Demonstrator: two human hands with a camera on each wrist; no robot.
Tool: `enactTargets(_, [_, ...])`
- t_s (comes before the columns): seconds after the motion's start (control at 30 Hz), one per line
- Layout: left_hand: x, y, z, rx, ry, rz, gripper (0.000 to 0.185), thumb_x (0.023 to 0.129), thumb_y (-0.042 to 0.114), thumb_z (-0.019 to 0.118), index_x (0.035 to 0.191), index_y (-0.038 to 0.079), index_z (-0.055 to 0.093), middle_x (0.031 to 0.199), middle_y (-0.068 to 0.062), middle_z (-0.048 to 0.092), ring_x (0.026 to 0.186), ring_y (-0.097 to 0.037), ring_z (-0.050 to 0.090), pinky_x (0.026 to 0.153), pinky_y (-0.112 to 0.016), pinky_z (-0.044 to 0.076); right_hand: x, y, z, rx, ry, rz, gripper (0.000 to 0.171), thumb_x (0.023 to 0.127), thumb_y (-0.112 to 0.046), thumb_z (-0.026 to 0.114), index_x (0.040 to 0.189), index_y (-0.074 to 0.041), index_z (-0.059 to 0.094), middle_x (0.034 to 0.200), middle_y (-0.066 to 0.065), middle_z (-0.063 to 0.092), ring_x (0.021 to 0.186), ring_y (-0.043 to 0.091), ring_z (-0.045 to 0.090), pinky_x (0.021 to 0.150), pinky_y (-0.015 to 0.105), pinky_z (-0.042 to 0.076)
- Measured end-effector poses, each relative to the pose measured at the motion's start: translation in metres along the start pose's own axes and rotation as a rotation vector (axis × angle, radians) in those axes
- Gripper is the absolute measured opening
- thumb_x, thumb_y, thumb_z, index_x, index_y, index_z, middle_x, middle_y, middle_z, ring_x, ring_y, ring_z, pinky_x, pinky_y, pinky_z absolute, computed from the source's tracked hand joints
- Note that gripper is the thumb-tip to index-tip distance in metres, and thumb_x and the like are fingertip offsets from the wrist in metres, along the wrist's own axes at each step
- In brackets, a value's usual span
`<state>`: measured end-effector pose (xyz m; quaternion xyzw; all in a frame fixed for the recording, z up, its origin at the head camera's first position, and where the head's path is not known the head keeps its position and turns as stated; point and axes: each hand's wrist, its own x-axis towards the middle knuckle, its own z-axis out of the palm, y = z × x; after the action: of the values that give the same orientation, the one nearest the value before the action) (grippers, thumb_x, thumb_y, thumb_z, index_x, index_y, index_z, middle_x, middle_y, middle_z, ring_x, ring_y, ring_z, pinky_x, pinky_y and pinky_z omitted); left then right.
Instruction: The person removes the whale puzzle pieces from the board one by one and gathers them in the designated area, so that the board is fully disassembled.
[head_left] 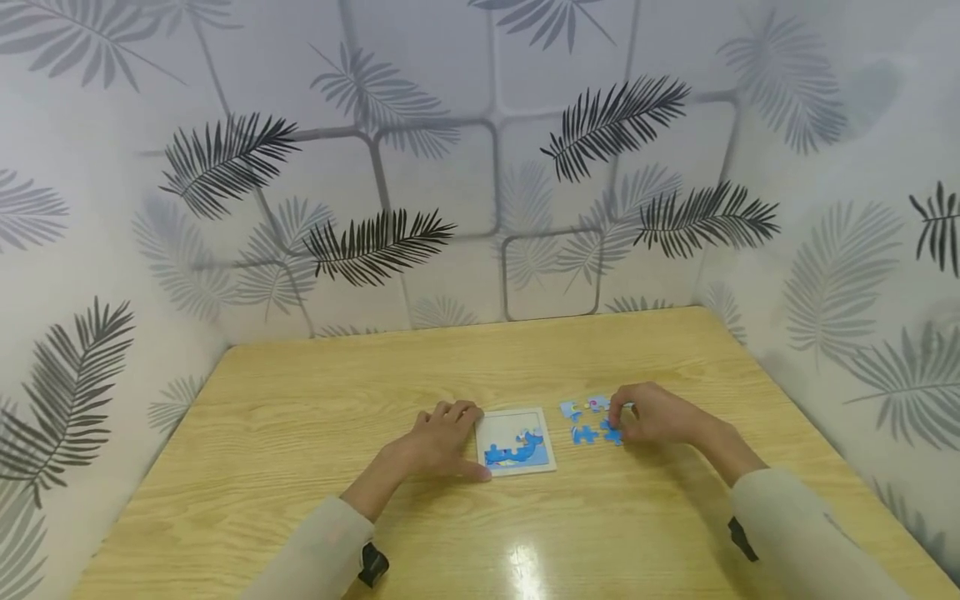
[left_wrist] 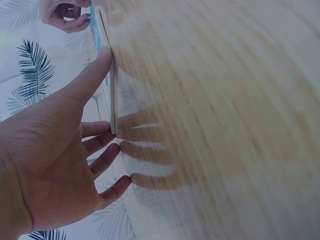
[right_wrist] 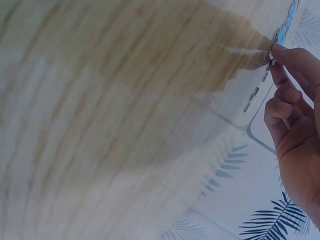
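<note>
A square puzzle frame (head_left: 553, 454) with a white border lies flat on the table, with joined blue pieces (head_left: 525, 452) across its lower part and up its right side. My left hand (head_left: 433, 443) steadies its left side, thumb at the near corner and fingers spread at the far one; the left wrist view shows the thumb (left_wrist: 95, 70) against the frame's edge. To the right of the frame, my right hand (head_left: 660, 415) pinches a blue puzzle piece (head_left: 612, 433) between thumb and forefinger, low at the tabletop. The fingers partly cover that piece.
Close by the right hand lie several loose puzzle pieces, among them a blue one (head_left: 584, 434), a pale blue one (head_left: 571, 410) and one with a pink spot (head_left: 597, 403). The wooden table (head_left: 315, 400) meets leaf-patterned walls (head_left: 450, 275) at its back and sides.
</note>
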<state>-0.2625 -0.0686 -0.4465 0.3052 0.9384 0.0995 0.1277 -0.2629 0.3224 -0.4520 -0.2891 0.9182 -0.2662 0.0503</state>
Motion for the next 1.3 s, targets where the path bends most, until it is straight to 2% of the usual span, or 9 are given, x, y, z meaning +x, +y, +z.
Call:
enactTargets(0.1, [0.002,0.0,0.0,-0.002,0.0,-0.001,0.096,0.088,0.06,0.076,0.159,0.011,0.035,0.165,-0.011,0.031,0.15,-0.039,0.028,0.116,-0.065,0.027,0.0,-0.001,0.0,-0.027,0.019,-0.015,0.02,0.082,0.001,0.079,0.093,-0.015,0.071,0.101,-0.001,0.07,0.085,0.016,0.056,0.075,0.028,0.047])
enactTargets(0.27, [0.007,-0.004,0.006,-0.003,0.003,0.004,0.097,0.088,0.059,0.076,0.16,0.009,0.033,0.165,-0.013,0.031,0.151,-0.041,0.027,0.115,-0.066,0.026,0.0,0.001,0.001,-0.04,0.017,-0.006,0.019,0.083,0.001,0.077,0.092,-0.015,0.072,0.1,-0.001,0.067,0.086,0.016,0.056,0.076,0.031,0.049])
enactTargets(0.53, [0.002,-0.001,0.006,-0.009,-0.012,0.014,0.095,0.09,0.058,0.076,0.159,0.008,0.034,0.164,-0.014,0.032,0.149,-0.042,0.028,0.114,-0.068,0.027,0.005,-0.008,0.011,-0.118,0.022,0.027,0.016,0.088,-0.006,0.078,0.089,-0.022,0.074,0.099,-0.007,0.065,0.087,0.011,0.059,0.078,0.035,0.052])
enactTargets(0.73, [0.002,0.0,0.004,0.011,-0.006,0.013,0.095,0.089,0.06,0.075,0.159,0.01,0.034,0.164,-0.013,0.031,0.149,-0.041,0.029,0.113,-0.066,0.029,0.03,-0.036,0.03,0.02,0.027,-0.09,0.007,0.095,-0.007,0.074,0.1,-0.012,0.073,0.104,0.0,0.069,0.065,0.008,0.048,0.063,0.026,0.046])
enactTargets(0.87, [0.001,-0.001,0.002,0.009,-0.002,0.005,0.095,0.089,0.06,0.076,0.158,0.01,0.035,0.164,-0.013,0.032,0.149,-0.041,0.029,0.114,-0.065,0.029,0.05,-0.056,0.044,0.088,-0.006,-0.166,0.021,0.093,-0.001,0.072,0.113,-0.007,0.072,0.113,0.006,0.072,0.071,0.01,0.052,0.067,0.026,0.048])
enactTargets(0.93, [0.001,-0.002,0.003,0.012,-0.006,0.002,0.095,0.089,0.06,0.075,0.158,0.01,0.035,0.165,-0.013,0.032,0.149,-0.04,0.03,0.113,-0.065,0.029,0.058,-0.064,0.05,0.078,-0.031,-0.182,0.026,0.092,0.0,0.073,0.117,-0.007,0.072,0.113,0.008,0.071,0.077,0.013,0.055,0.069,0.028,0.049])
enactTargets(1.03, [0.002,-0.003,0.004,0.024,-0.007,0.007,0.094,0.09,0.061,0.074,0.158,0.009,0.035,0.165,-0.013,0.031,0.149,-0.041,0.03,0.113,-0.065,0.03,0.065,-0.075,0.055,0.001,-0.049,-0.163,0.028,0.091,-0.004,0.076,0.118,-0.01,0.072,0.109,0.007,0.07,0.085,0.017,0.06,0.076,0.032,0.051])
enactTargets(1.17, [0.005,-0.003,0.004,0.032,-0.002,0.011,0.094,0.091,0.061,0.073,0.158,0.008,0.034,0.165,-0.013,0.031,0.149,-0.04,0.029,0.113,-0.065,0.03,0.069,-0.085,0.054,-0.105,-0.057,-0.082,0.027,0.089,-0.008,0.081,0.115,-0.013,0.075,0.108,0.005,0.067,0.096,0.02,0.065,0.086,0.039,0.054])
enactTargets(1.3, [0.006,-0.004,0.005,0.035,-0.017,-0.006,0.095,0.091,0.062,0.073,0.159,0.01,0.033,0.165,-0.012,0.03,0.15,-0.039,0.028,0.114,-0.064,0.029,0.072,-0.089,0.053,-0.101,-0.094,-0.02,0.026,0.089,-0.008,0.082,0.113,-0.013,0.075,0.108,0.006,0.067,0.097,0.021,0.064,0.087,0.042,0.053])
